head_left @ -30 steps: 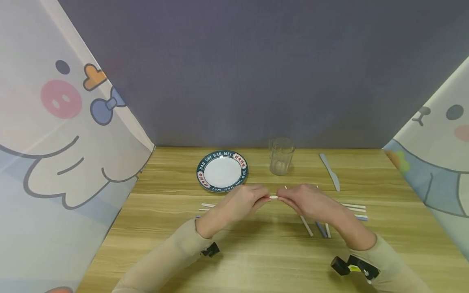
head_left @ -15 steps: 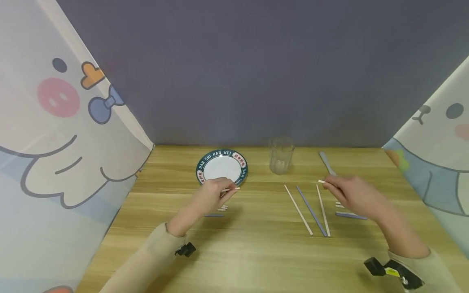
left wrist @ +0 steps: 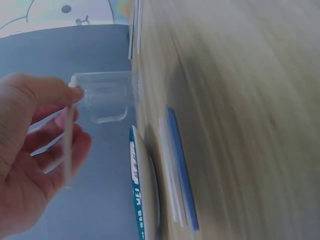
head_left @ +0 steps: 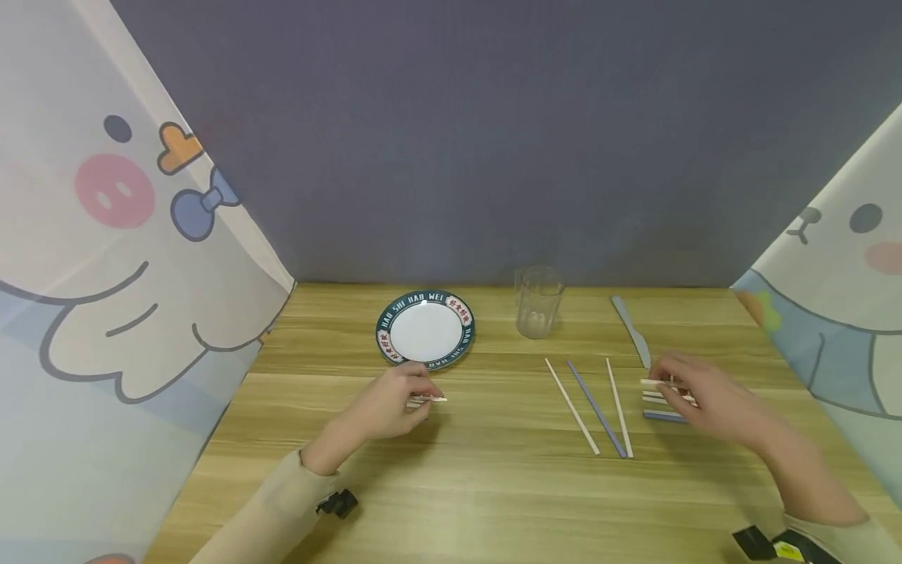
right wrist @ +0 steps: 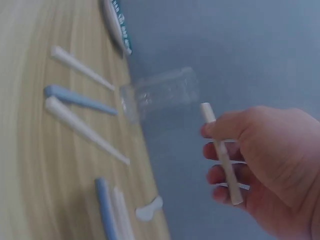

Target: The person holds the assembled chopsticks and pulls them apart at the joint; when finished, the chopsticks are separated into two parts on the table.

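My left hand [head_left: 391, 403] pinches a short white stick piece [left wrist: 68, 150] between thumb and fingers, above the table and in front of the plate. Below it in the left wrist view lie short white pieces [left wrist: 171, 175] and a blue piece [left wrist: 182, 170], side by side. Over on the right, my right hand [head_left: 705, 388] pinches another short white stick piece [right wrist: 227, 165]. Under that hand is a second row of short pieces, white ones and a blue piece [head_left: 664, 417]. Between the hands lie three long sticks: a white stick [head_left: 572, 407], a blue stick [head_left: 596, 409] and another white stick [head_left: 620, 407].
A plate with a dark green rim [head_left: 386, 321] is at the back left of the wooden table [head_left: 465, 501]. Behind the long sticks stands a clear glass mug [head_left: 539, 301]. A pale knife [head_left: 629, 325] lies just beyond my right hand. A grey wall [head_left: 451, 141] rises behind.
Both hands met at one white stick a second ago. They have since parted left and right, each with a short piece, and lowered towards the rows of short pieces.
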Tool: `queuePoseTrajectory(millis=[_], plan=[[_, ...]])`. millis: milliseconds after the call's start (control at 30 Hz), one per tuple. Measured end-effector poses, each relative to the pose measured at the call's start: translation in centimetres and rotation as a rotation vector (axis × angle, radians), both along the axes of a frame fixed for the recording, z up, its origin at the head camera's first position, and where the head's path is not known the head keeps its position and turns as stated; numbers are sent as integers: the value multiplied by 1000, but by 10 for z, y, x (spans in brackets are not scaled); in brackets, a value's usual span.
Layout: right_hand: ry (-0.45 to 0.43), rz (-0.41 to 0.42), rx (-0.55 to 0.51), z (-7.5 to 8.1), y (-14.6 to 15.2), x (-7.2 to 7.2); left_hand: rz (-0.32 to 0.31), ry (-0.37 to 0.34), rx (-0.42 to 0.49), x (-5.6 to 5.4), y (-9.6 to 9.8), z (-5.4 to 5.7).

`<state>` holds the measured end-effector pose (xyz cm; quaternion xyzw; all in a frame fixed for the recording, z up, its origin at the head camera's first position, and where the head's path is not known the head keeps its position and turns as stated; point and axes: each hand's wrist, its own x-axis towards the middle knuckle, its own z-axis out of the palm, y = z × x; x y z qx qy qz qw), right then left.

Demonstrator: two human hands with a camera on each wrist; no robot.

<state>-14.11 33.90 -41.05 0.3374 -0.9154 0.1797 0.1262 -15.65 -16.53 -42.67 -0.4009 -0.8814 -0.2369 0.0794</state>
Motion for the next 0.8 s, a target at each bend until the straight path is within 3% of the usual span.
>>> queuePoseTrajectory(millis=[233,367,600,800], plan=[[11,-10,11,-18,22,0,-37,-117,-104,2,-12,-6],[-6,-26,31,-25,28,0,-20,-171,-122,3,-14,-9],[-104,-14,43,-33,34,6,9,-223,-175,3,-17,-19],[-230,4,27,-42,36,9,11,-269,-169,3,-18,-28]])
